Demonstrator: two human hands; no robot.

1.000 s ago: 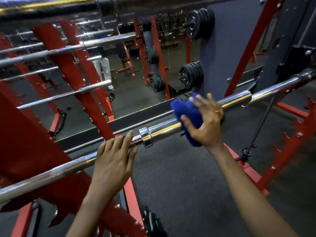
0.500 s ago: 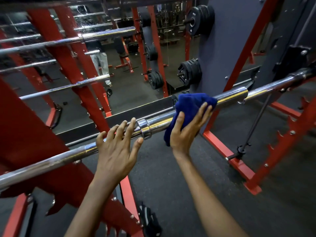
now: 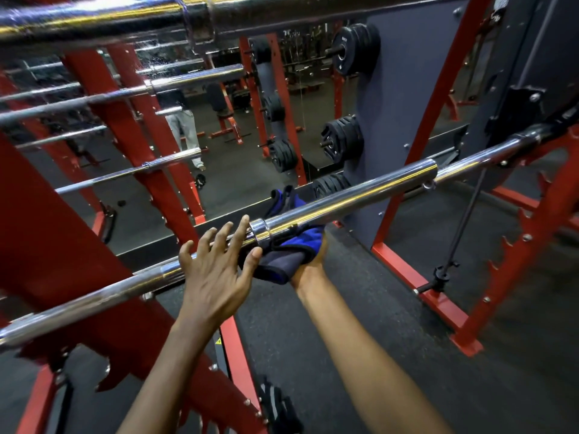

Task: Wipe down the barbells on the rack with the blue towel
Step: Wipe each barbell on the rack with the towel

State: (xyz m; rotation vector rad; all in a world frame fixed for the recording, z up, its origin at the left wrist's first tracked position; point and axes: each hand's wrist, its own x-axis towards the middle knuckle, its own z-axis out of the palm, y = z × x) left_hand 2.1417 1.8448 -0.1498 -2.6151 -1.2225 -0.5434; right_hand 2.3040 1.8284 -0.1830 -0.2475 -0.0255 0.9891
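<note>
A chrome barbell (image 3: pixel 360 195) runs from lower left to upper right across the red rack (image 3: pixel 56 233). My left hand (image 3: pixel 216 270) lies flat on the bar just left of the collar, fingers spread. The blue towel (image 3: pixel 297 242) is wrapped under and behind the sleeve right beside the collar. My right hand (image 3: pixel 308 264) holds the towel from below the bar and is mostly hidden by it and the bar. Another barbell (image 3: pixel 188 17) crosses the top of the view, close to the camera.
A mirror behind the rack reflects more barbells (image 3: pixel 131 92) and red uprights. Black weight plates (image 3: pixel 341 142) hang on pegs on a grey panel. A red frame (image 3: pixel 517 277) stands at the right. A black shoe (image 3: pixel 279 408) shows on the dark rubber floor below.
My right hand has slid the towel left along the sleeve to the collar and dropped under the bar. My left hand stays on the bar.
</note>
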